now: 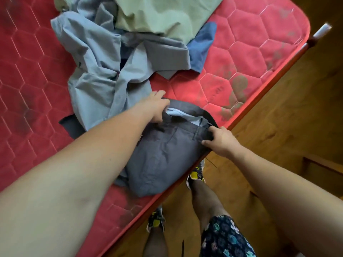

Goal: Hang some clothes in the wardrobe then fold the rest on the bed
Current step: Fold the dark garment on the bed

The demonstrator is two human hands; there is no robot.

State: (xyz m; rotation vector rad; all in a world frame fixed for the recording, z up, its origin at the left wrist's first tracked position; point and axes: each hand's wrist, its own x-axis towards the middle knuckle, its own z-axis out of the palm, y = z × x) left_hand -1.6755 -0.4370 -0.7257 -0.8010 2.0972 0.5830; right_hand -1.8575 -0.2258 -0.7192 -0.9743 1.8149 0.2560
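- Your left hand (pixel 156 106) sits just above centre, fingers curled over the far end of the waistband of the grey trousers (pixel 163 154); it pinches the fabric there, thumb underneath.
- Your right hand (pixel 220 141) is at approx 4 o'clock from the left one, closed on the near end of the same waistband, right at the mattress edge. Fingers wrapped over the band, thumb on top.
- Btwn the 2 hands the waistband is pulled open a bit, pale lining showing inside.
- The grey trousers lie on the red mattress (pixel 27 80), bunched and partly doubled over, body of them running toward 7 o'clock from your hands, along the mattress edge.
- At 11 o'clock from the trousers: a crumpled light blue shirt (pixel 92 58), touching them and overlapping a dark corner of cloth at 9 o'clock.
- At 12 o'clock, top of view: a pale green garment (pixel 157 15) lying over the pile, w/ a grey garment (pixel 167 52) under its lower edge.
- A blue garment (pixel 201 47) pokes out at 1 o'clock, just beside the grey one.
- Mattress is quilted in hexagons, w/ dull stains near its 3 o'clock edge.
- Wooden floor (pixel 287 117) fills the right side; your legs, patterned shorts (pixel 224 238) and yellow-black shoes (pixel 195 175) show at 6 o'clock, standing against the bed edge.
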